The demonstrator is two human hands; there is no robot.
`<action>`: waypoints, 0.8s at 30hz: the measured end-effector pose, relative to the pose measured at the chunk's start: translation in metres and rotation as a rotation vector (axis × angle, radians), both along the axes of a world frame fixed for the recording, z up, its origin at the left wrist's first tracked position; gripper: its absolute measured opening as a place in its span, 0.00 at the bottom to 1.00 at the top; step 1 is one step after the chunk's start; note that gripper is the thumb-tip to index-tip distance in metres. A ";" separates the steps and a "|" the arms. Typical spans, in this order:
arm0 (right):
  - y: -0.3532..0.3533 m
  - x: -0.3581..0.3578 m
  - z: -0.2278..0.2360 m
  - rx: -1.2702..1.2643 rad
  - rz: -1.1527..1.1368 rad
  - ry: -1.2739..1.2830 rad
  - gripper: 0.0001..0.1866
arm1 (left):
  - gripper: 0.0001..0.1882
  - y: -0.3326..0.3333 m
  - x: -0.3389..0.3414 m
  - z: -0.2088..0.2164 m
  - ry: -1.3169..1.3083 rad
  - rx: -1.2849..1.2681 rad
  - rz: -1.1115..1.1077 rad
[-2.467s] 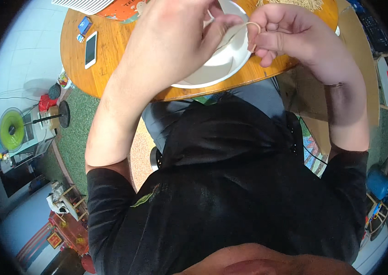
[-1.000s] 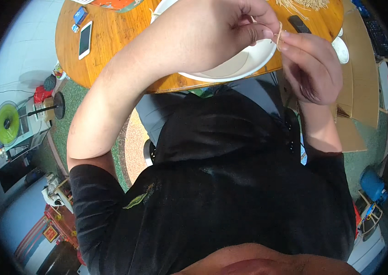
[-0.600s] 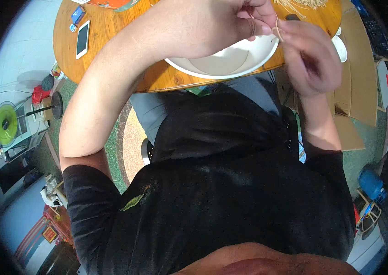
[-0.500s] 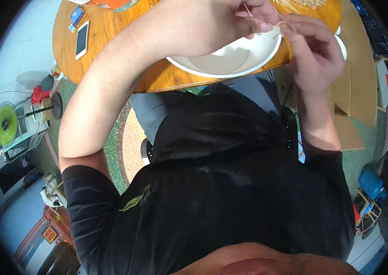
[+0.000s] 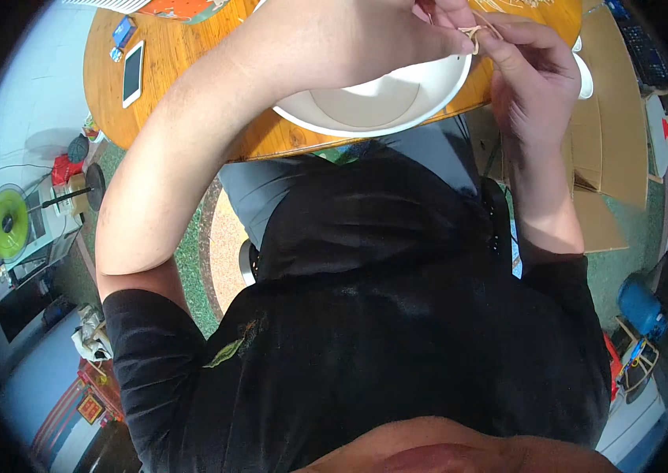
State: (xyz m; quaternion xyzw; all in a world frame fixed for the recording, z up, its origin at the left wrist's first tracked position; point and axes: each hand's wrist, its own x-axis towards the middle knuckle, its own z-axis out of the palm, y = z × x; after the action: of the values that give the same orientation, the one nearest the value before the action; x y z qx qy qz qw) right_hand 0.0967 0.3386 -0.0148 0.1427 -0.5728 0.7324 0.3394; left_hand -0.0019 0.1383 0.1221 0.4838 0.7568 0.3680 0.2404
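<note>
- Cream-coloured, thin, cord-like strand [image 5: 474,31], looped and bent, sits between the person's two hands, above the right side of the bowl.
- The left hand [image 5: 401,39] is drawn in narrow, thumb and fingers pinching the strand; from here I see mostly its back.
- The right hand [image 5: 537,75] faces it, thumb and forefinger tips also pinched on the strand, other fingers curled.
- Below them, a wide, round white bowl [image 5: 365,129] rests near the close edge of an orange-brown wooden worktop [image 5: 105,94]; the left forearm hides part of its rim.
- Well to the left on the worktop lies a white phone with a dark screen [image 5: 134,75], a small blue box [image 5: 123,31] just beyond it.
- Brown cardboard sheets [image 5: 616,146] stand to the right, past the right hand.
</note>
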 end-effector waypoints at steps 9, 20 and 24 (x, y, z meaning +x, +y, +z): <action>-0.029 0.014 0.040 0.113 -0.172 -0.171 0.05 | 0.03 -0.004 -0.002 0.000 0.034 0.197 -0.064; -0.006 0.021 0.030 -0.106 0.164 -0.166 0.08 | 0.06 -0.026 0.019 0.013 0.448 0.052 -0.180; -0.013 0.021 0.034 -0.234 0.300 -0.314 0.08 | 0.08 -0.031 0.021 0.016 0.513 -0.007 -0.254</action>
State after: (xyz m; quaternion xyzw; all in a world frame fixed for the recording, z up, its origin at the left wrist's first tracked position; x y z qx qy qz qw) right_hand 0.1174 0.3252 0.0194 0.0702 -0.5021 0.8491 0.1481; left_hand 0.0190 0.1078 0.1383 0.6515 0.7273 0.1978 0.0867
